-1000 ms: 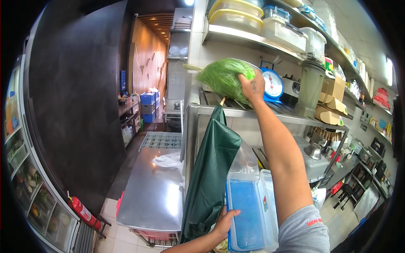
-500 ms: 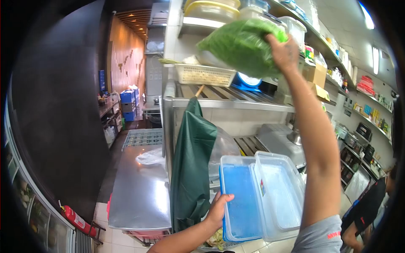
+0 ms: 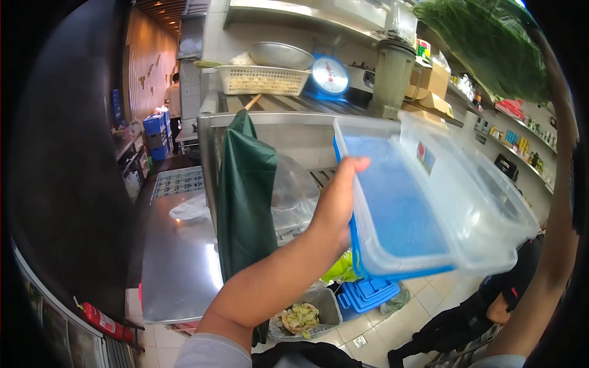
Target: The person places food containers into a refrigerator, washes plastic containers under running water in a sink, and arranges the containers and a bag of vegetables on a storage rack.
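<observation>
My left hand (image 3: 338, 199) grips the near rim of nested clear plastic containers, thumb over the edge. The nearer plastic container (image 3: 399, 202) shows blue through its bottom and has a blue edge beneath it. Another clear container (image 3: 466, 202) sits overlapping it at the right, tilted. High at the upper right, my right hand (image 3: 551, 67) is raised and holds a bulging plastic bag of leafy greens (image 3: 485, 43). Its fingers are mostly hidden behind the bag and at the dark edge of the view.
A steel shelf (image 3: 294, 109) bears a cream basket (image 3: 264, 81), a blue dial scale (image 3: 330, 76) and a tall lidded container (image 3: 392, 76). Green cloth (image 3: 245, 190) hangs from it. Below stand a bin of leaf scraps (image 3: 328, 302) and a blue lid (image 3: 371, 294). A person in black (image 3: 472, 306) is at right.
My view has turned and shifted right. The bag of greens has moved to the upper right in my right hand. My left hand has lifted the containers higher and farther right.
</observation>
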`<state>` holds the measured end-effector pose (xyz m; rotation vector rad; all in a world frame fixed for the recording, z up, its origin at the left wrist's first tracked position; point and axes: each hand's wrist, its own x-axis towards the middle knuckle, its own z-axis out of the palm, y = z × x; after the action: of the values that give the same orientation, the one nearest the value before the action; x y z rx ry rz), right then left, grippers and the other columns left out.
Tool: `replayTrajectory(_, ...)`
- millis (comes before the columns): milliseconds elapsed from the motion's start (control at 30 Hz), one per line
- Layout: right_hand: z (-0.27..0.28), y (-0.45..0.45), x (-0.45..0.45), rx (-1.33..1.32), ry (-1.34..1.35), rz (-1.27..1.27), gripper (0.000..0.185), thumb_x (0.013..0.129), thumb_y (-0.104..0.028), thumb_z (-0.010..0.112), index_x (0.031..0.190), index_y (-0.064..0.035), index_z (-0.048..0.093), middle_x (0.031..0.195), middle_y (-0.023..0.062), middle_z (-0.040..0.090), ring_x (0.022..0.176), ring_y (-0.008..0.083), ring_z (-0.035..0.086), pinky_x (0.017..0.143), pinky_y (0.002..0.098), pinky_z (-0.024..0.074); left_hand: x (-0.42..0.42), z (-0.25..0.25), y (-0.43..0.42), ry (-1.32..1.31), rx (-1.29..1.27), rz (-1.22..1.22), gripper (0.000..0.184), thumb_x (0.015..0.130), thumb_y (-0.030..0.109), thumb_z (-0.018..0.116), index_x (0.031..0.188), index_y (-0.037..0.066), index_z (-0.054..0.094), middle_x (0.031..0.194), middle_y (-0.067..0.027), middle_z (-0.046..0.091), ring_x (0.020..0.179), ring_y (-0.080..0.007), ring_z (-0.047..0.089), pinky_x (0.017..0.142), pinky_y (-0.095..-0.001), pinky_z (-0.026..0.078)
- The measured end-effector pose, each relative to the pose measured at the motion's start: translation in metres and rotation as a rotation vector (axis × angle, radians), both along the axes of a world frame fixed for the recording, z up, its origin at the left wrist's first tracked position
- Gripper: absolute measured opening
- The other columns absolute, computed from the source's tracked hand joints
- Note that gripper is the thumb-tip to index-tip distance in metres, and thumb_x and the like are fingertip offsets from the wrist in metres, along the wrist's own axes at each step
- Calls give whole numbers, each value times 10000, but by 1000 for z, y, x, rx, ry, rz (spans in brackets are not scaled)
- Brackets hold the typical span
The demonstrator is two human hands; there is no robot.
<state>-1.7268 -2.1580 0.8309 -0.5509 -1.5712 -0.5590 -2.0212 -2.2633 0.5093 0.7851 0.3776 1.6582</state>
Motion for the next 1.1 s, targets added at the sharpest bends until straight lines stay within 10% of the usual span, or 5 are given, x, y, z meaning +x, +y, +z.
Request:
replayTrajectory(267, 23, 34, 31, 63, 141, -255, 594, 889, -593, 511, 1049, -56, 709, 796, 110, 693, 692, 197, 621, 681, 395, 451, -19, 67, 46, -63, 179, 246, 515, 817, 364, 582, 1149, -28, 542, 1065, -168, 625, 958, -280, 623, 858, -401, 508)
replayTrajectory(533, 6, 56, -102, 72, 149, 66, 601, 794, -568, 653, 943, 13, 683, 638, 156, 631, 634, 204, 604, 628, 401, 462, -79, 97, 90, -238, 110, 608, 548, 831, 232, 609, 1230, -102, 438, 1187, -196, 547, 1020, -315, 606, 870, -450, 519)
replayTrajectory(633, 0, 89, -165, 285, 128, 4, 634, 777, -533, 668, 966, 72, 642, 866, 256, 669, 825, 396, 643, 747, 451, 493, -94, 97, 95, -275, 110, 582, 527, 836, 217, 607, 1238, -80, 442, 1190, -190, 546, 1037, -316, 603, 855, -479, 527)
replayTrajectory(1067, -45, 158, -264, 150, 77, 278, 541, 691, -447, 723, 993, -13, 610, 996, 209, 638, 970, 375, 600, 838, 457, 475, -183, 106, 158, 82, -117, 779, 459, 910, 228, 529, 1288, -17, 441, 1251, -210, 561, 1089, -340, 592, 914, -487, 501)
replayTrajectory(1100, -46, 164, -270, 206, 91, 276, 519, 689, -418, 746, 990, -20, 602, 983, 203, 634, 961, 380, 600, 820, 457, 483, -189, 108, 156, 104, -122, 863, 450, 869, 191, 574, 1209, -95, 505, 1105, -228, 606, 888, -304, 646, 769, -444, 547)
